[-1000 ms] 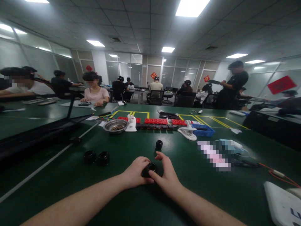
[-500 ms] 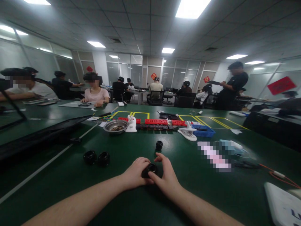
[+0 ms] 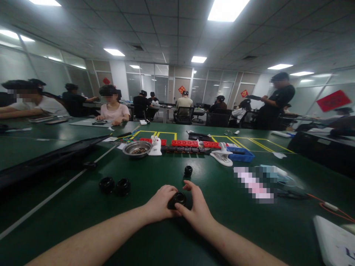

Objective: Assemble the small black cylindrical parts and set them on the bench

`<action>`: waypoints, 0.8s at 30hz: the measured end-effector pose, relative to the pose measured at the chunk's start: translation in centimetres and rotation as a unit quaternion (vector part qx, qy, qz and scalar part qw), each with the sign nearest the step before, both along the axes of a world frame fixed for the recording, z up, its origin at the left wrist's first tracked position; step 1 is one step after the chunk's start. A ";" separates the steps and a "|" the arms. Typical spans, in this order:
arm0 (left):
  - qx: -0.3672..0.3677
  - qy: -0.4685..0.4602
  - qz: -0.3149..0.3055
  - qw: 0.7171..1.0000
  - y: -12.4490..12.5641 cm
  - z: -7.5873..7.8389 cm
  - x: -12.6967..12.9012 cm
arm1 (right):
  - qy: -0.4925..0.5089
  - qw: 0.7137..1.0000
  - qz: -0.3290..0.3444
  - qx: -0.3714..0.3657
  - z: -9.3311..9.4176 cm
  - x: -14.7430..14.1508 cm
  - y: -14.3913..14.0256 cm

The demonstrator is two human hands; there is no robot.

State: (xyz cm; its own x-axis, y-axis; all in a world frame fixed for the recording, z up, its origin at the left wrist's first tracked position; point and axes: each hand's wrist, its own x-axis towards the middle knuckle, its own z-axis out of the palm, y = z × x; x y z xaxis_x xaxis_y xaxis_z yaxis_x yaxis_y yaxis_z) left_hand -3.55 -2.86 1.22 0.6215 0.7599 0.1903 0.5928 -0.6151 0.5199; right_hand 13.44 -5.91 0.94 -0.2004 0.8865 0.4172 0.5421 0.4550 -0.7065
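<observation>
My left hand (image 3: 161,204) is closed around the left side of a black wheel-like part (image 3: 179,198), which has a round opening in its top. From the other side, my right hand (image 3: 200,207) presses its thumb onto the same part, with its index finger curved up and apart from it. A smaller black round part (image 3: 188,170) stands on the green table just beyond my right fingertips. Two more black wheel-like parts, a left one (image 3: 106,184) and a right one (image 3: 122,186), sit side by side left of my hands.
Further back are a metal bowl (image 3: 136,150) of small pieces, white clamps (image 3: 222,157), a row of red blocks (image 3: 186,143) and a blue tray (image 3: 240,154). A long black bag-like thing (image 3: 50,155) lies at left. A white object (image 3: 334,240) is at lower right. People sit across the table.
Both hands keep the same hold on the black part. A thin dark frame at the far left is no longer in view. Otherwise the view has only shifted slightly.
</observation>
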 end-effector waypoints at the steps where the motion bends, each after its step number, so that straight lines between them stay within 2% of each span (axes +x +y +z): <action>1: 0.002 -0.002 -0.001 1.000 0.0 -0.1 0.0 | 0.000 1.000 -0.005 -0.001 0.0 -0.1 0.0; 7: -0.001 -0.015 0.016 1.000 0.2 -0.6 0.0 | -0.020 0.998 0.067 0.012 0.3 0.2 -0.1; 14: -0.009 -0.002 0.004 1.000 0.1 0.0 0.0 | -0.033 0.998 0.039 -0.020 0.2 0.0 -0.1; 20: -0.012 -0.012 0.009 1.000 0.3 -0.6 0.0 | -0.039 0.999 0.002 -0.014 0.4 -0.4 -0.1; 24: -0.001 -0.013 0.010 1.000 0.3 -0.6 0.0 | -0.046 0.998 0.049 0.006 0.5 0.0 -0.1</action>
